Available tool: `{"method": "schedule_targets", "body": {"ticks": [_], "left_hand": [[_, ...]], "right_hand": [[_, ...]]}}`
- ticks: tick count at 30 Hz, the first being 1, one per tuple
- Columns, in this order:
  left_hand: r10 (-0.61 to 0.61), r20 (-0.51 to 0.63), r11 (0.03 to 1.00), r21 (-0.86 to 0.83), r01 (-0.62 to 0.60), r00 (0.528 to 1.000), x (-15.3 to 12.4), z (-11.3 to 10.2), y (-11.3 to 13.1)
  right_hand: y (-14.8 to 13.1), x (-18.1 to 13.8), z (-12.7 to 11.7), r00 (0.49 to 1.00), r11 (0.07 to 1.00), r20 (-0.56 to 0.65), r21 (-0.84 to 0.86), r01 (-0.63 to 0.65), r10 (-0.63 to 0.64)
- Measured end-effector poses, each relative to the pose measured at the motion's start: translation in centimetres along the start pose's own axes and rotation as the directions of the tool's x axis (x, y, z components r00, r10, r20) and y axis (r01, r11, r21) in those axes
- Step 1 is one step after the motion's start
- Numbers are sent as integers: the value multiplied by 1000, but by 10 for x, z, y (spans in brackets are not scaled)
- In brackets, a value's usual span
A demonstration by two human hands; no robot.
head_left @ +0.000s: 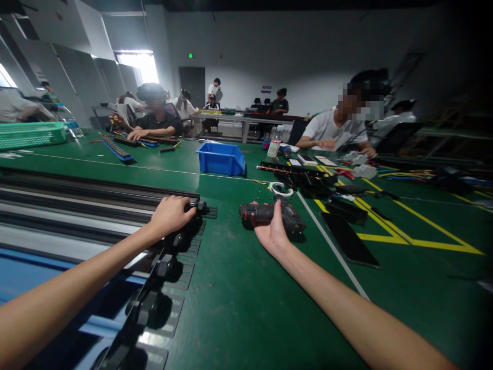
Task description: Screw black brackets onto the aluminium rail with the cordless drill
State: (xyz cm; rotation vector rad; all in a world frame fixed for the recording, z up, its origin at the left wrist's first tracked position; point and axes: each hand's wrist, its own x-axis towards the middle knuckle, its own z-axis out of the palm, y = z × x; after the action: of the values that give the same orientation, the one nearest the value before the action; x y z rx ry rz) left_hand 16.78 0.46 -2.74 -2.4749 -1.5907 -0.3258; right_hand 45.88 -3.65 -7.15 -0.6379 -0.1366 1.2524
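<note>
Curling our left hand (172, 213) around an end-fitted black metal rail (115, 189), we're clasping a not-yet-applied black-and-red power tool (266, 211) in our right hand (274, 234).

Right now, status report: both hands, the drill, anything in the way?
Left hand at black bar's end. Right hand around drill, thumb on top. White ring just past drill, possibly in the way.

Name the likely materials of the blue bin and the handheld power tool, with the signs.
Blue bin: probably molded plastic, smooth with a slight sheen, judging by its even color.
Power tool: likely a hard plastic casing, dark and mostly matte, given its dull surface with small red accents; any metal parts are unclear.
</note>
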Motion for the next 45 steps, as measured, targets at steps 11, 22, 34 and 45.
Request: {"method": "schedule_targets", "body": {"ticks": [11, 22, 34, 45], "left_hand": [[-10, 13, 1000, -8, 10, 1000, 1, 0, 0], [-11, 23, 1000, -21, 12, 1000, 1, 0, 0], [-20, 37, 1000, -5, 20, 999, 1, -3, 2], [-21, 35, 1000, -13, 22, 999, 1, -4, 3]], "right_hand": [[0, -12, 4, 996, 992, 70, -123, -38, 47], [6, -8, 1, 998, 982, 46, -182, 49, -41], [9, -8, -1, 987, 971, -15, -185, 153, -158], [7, -5, -3, 992, 976, -29, -182, 117, -124]]}}
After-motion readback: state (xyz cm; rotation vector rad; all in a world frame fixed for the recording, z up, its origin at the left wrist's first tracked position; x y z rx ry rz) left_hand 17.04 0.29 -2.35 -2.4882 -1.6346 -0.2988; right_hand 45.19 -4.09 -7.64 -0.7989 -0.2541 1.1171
